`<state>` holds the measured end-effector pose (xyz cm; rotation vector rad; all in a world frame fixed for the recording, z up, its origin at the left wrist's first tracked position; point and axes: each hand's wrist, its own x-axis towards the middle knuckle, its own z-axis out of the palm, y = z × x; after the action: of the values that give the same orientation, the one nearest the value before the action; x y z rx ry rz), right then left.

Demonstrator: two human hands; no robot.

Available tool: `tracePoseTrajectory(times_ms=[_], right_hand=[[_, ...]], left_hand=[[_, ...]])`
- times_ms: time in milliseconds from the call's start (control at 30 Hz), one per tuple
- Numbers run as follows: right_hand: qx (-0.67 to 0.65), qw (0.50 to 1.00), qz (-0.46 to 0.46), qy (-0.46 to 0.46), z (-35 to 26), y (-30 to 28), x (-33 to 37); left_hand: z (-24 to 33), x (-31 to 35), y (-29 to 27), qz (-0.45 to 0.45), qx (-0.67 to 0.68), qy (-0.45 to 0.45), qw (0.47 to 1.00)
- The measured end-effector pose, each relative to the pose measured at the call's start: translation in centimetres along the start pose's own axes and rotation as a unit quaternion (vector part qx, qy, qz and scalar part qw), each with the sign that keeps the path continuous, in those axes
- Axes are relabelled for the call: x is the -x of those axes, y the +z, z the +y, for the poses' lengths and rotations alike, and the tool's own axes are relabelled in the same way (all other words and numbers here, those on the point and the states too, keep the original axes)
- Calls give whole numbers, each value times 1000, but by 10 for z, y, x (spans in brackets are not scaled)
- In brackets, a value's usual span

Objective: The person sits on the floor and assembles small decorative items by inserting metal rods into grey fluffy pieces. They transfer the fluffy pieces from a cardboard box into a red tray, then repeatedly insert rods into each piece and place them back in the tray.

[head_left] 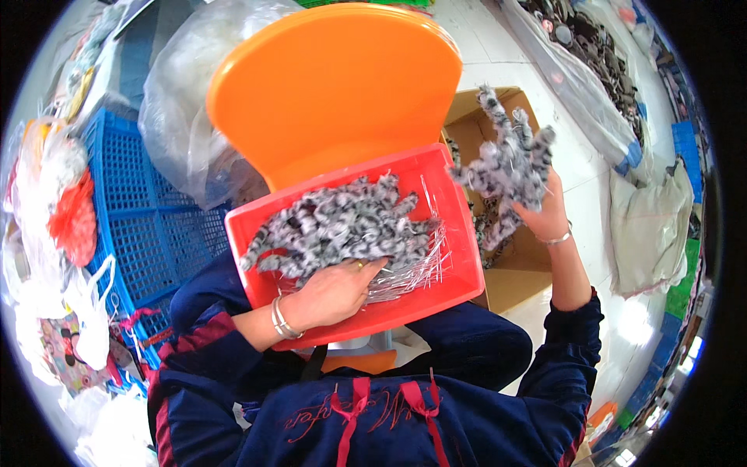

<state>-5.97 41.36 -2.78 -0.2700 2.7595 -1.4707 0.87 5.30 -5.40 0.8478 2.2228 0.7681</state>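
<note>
A red plastic bin (pixel 469 268) rests in front of me, tilted. Inside it lies a heap of grey, black and white fuzzy strips (pixel 334 222), with thin pale wires (pixel 408 282) along its near and right sides. My left hand (pixel 331 294) is in the bin at the near edge of the heap, palm down with its fingers curled; what they hold, if anything, is hidden. Off to the right, my right hand (pixel 551 208) is closed around a bunch of the same fuzzy strips (pixel 510 159), raised above an open cardboard box (pixel 517 284).
An orange chair (pixel 334 86) stands behind the bin. Blue plastic crates (pixel 136 210) and a clear plastic bag (pixel 187 101) are at left. More fuzzy pieces lie in the cardboard box. A pale cloth sack (pixel 650 229) and a long open sack of dark pieces (pixel 595 58) lie at right.
</note>
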Motion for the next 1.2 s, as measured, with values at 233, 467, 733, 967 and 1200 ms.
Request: tracePoseTrajectory(times_ms=[233,467,733,967,1200], right_hand=[[183,930,-221,-229,-115,100,-36],[223,873,-319,-293,-77,229,-45],[335,829,-404,-192,-141,188,-46],[226,898,-329,-186,-131,169,-33],[79,946,-222,-225,-122,114,-35]], left_hand=[[-6,12,16,47,-23,39,998],[-12,13,23,42,-23,44,998],[-11,19,15,55,-7,34,998],[-16,12,21,45,0,46,998],[0,9,6,13,-18,-3,1000]])
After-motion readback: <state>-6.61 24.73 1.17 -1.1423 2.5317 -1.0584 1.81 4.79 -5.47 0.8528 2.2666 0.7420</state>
